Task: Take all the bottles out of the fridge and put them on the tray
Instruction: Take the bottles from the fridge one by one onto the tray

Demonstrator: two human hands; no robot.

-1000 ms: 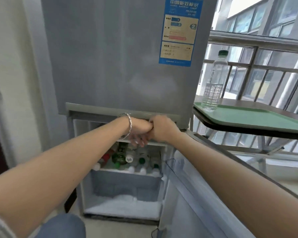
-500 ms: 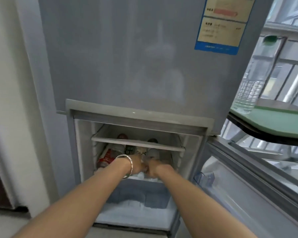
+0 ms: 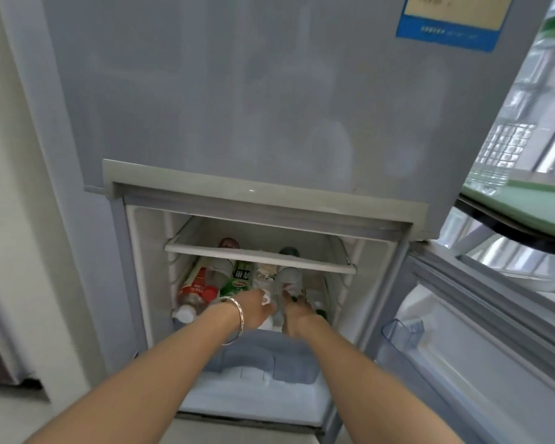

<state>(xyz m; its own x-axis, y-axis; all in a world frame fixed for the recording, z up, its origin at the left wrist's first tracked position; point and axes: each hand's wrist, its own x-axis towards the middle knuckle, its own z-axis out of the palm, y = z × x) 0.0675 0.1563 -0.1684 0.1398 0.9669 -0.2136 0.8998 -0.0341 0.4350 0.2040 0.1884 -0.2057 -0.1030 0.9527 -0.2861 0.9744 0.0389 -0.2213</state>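
Note:
The fridge's lower compartment (image 3: 148, 251) stands open. Several bottles lie on their sides under the white shelf (image 3: 257, 256): a red-label bottle (image 3: 196, 291) at the left, a green-label bottle (image 3: 240, 278), a white-label bottle (image 3: 265, 272) and a clear bottle (image 3: 289, 277). My left hand (image 3: 257, 310), with a bracelet on the wrist, curls around a white-capped bottle (image 3: 265, 299). Beside it my right hand (image 3: 297, 315) closes on the neck end of the clear bottle. The green tray (image 3: 526, 205) sits at the right edge with a clear water bottle (image 3: 500, 149) standing on it.
The open fridge door (image 3: 481, 363) swings out to the right below the tray, carrying a clear blue door bin (image 3: 402, 331). A frosted drawer (image 3: 253, 360) lies under the bottles. The closed upper door (image 3: 237, 91) fills the top. A white wall (image 3: 10, 219) is at left.
My hands dropped from the upper door's edge into the compartment and now reach the bottles. The view has moved closer and lower, pushing the tray to the right edge.

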